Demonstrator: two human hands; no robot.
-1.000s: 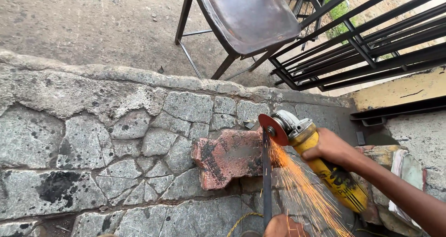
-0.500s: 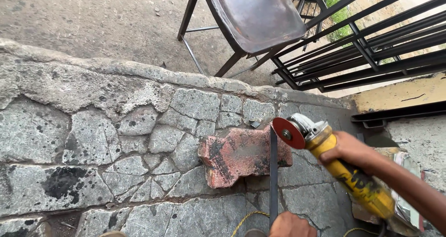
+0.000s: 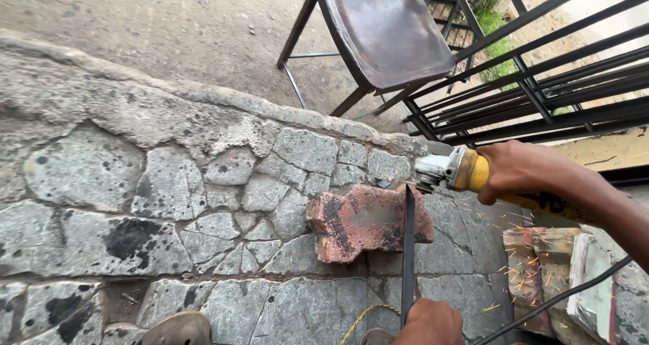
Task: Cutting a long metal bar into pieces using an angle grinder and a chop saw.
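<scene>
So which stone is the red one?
The reddish, notched paving block lying on top of the grey stone paving. It alone is red, and the dark flat metal bar rests across it.

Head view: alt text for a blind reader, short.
The person's right hand holds a yellow angle grinder against a dark metal bar lying across a red paving brick on stone paving, with sparks flying. The left hand steadies the bar's near end.
</scene>
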